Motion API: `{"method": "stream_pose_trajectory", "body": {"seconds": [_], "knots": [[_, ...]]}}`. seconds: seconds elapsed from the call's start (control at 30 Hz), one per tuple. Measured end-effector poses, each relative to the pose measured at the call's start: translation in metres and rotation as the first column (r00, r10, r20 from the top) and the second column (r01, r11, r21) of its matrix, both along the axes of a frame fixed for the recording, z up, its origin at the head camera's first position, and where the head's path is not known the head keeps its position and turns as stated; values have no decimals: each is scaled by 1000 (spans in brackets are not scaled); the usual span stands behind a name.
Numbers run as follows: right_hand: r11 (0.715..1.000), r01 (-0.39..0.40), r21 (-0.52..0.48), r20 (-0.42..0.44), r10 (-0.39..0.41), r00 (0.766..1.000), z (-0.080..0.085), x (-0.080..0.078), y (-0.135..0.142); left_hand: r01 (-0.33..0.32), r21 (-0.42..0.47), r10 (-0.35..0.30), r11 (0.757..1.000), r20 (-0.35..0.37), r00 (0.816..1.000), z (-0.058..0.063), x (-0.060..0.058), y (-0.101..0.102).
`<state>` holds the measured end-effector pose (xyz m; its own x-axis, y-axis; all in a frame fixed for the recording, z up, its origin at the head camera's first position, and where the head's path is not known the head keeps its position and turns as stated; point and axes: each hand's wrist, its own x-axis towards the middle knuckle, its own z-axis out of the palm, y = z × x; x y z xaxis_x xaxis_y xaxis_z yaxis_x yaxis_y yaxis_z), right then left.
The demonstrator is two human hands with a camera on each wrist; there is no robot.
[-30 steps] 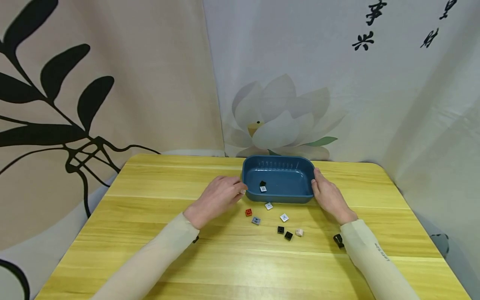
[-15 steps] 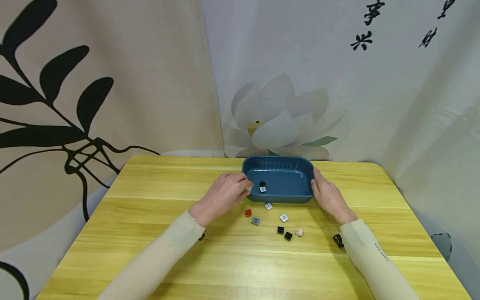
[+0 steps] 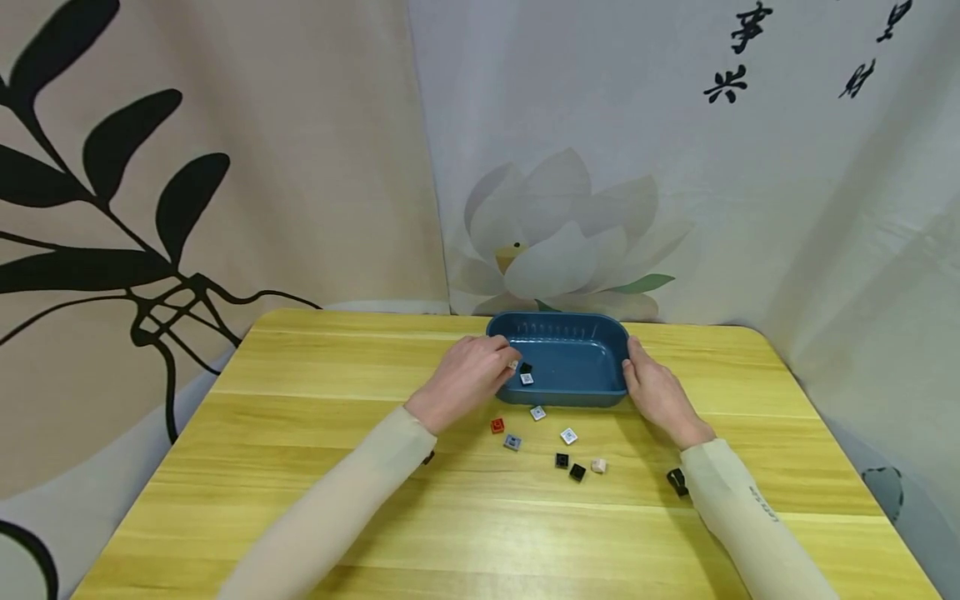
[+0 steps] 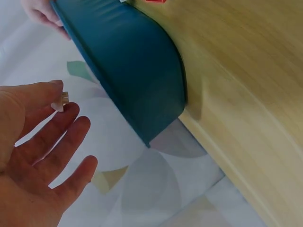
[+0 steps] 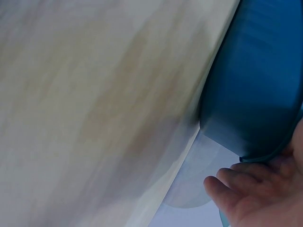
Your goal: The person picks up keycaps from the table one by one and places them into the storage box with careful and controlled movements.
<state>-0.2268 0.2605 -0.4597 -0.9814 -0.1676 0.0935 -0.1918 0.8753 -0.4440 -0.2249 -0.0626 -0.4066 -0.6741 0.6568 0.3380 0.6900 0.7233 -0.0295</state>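
Observation:
In my left hand [image 3: 467, 375], thumb and fingertips pinch a small pale toy brick [image 4: 65, 98]; the other fingers are spread in the left wrist view. This hand is over the left rim of the blue rectangular dish [image 3: 581, 398]. A white brick [image 3: 527, 379] and a black brick [image 3: 526, 367] lie inside the dish. My right hand [image 3: 662, 400] rests against the dish's right end, its fingers touching the wall near the rim in the right wrist view [image 5: 255, 189].
In front of the dish lie a red brick [image 3: 497, 426], a grey brick [image 3: 512, 442], white bricks [image 3: 568, 436], black bricks [image 3: 577, 472] and a pale pinkish brick [image 3: 598, 466]. The wooden table [image 3: 480, 533] ends at a printed curtain [image 3: 330, 167] behind the dish.
My left hand has moved right and away from me, carrying the pale brick from beside the dish to over its left rim. The right hand and dish stay in place.

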Motion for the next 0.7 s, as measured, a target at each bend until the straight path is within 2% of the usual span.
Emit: {"method": "stream_pose_trajectory", "body": {"seconds": [0.37,0.5,0.7], "knots": [[1000,-3,-2,-11,3,1000,-1,0,0,-49,-91,55,995,66,996,-12,-26,22],[1000,0,0,-13,0,1000,0,1,-1,-81,-112,94,990,114,989,-17,-33,27],[1000,0,0,-8,0,1000,1,1,-1,-129,-184,155,974,133,979,-24,-41,35]]}}
